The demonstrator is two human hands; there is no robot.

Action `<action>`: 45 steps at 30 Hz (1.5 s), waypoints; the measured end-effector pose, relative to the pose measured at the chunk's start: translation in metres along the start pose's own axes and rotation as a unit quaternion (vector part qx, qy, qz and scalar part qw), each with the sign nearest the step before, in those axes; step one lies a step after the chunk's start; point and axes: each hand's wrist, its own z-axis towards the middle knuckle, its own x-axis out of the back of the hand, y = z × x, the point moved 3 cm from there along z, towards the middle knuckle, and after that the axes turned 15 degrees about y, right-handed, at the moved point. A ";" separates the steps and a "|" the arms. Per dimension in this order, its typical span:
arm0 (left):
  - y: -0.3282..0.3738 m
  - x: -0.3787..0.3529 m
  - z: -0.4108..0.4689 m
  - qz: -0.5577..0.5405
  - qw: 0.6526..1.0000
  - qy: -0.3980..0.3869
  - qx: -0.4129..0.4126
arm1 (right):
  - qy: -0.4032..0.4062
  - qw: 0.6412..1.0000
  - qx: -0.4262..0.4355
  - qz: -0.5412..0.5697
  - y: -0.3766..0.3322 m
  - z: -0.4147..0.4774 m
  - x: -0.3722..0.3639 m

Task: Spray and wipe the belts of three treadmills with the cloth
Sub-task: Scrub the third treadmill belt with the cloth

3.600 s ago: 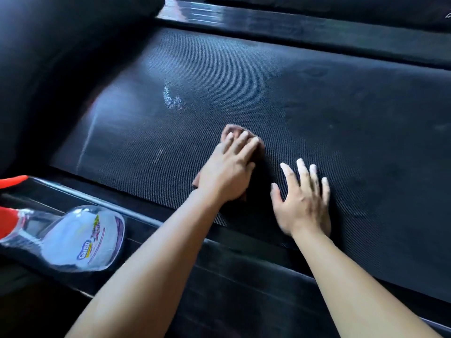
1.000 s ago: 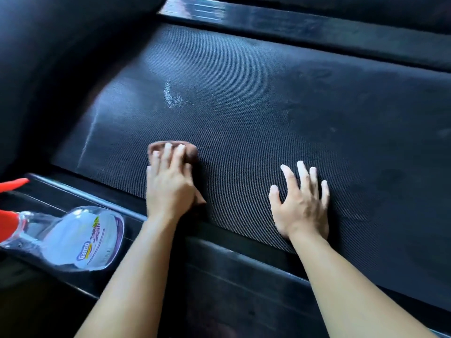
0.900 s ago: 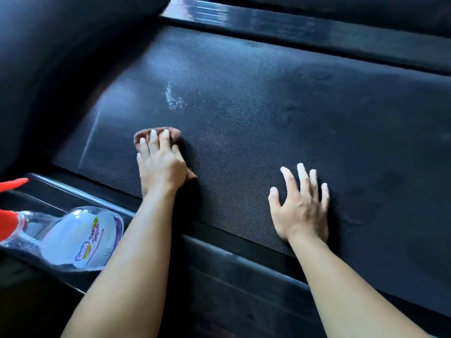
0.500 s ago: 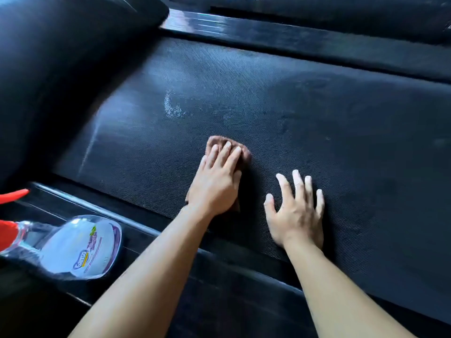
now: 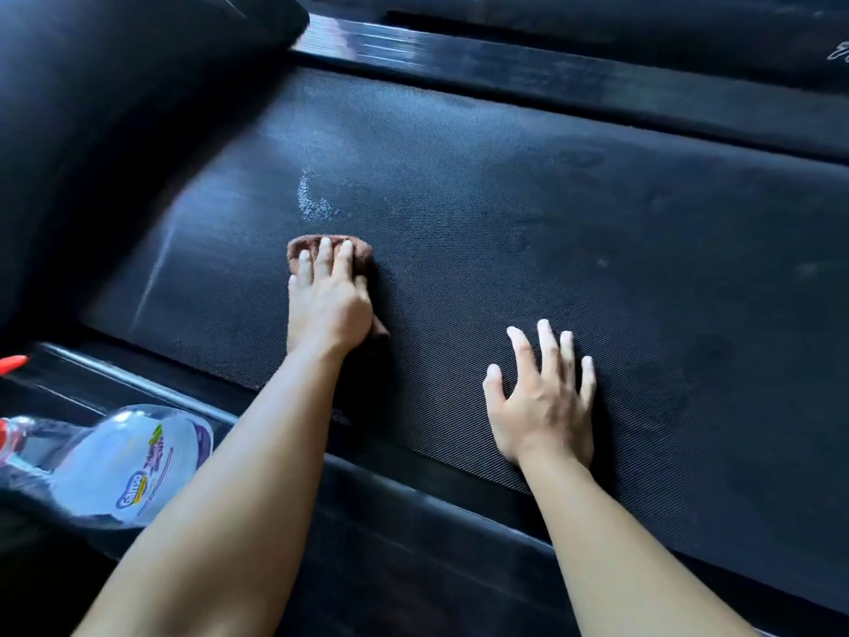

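A black textured treadmill belt (image 5: 528, 213) fills the view. My left hand (image 5: 328, 301) presses a brown cloth (image 5: 363, 252) flat against the belt with straight fingers; most of the cloth is hidden under the palm. My right hand (image 5: 544, 397) lies flat on the belt to the right, fingers spread, holding nothing. A whitish patch of spray (image 5: 312, 202) sits on the belt just beyond the cloth. A clear spray bottle (image 5: 133, 462) with a red trigger lies on its side on the near side rail, left of my left forearm.
The near side rail (image 5: 413, 521) runs under both forearms. The far side rail (image 5: 551, 80) borders the belt at the top. The dark motor cover (image 5: 115, 108) rises at the left end of the belt.
My left hand has slid the cloth leftward along the belt from half a second ago. The right hand has stayed flat in place.
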 end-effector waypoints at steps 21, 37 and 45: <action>-0.022 0.024 -0.019 -0.016 0.994 0.019 0.110 | 0.005 1.000 -0.002 -0.007 0.000 -0.001 -0.001; 0.018 0.027 -0.106 -0.059 0.992 -0.038 -0.106 | 0.015 1.000 0.002 -0.001 0.000 0.001 -0.001; -0.033 0.020 -0.006 0.002 0.990 0.050 0.130 | 0.007 1.000 0.006 0.000 0.000 0.000 -0.001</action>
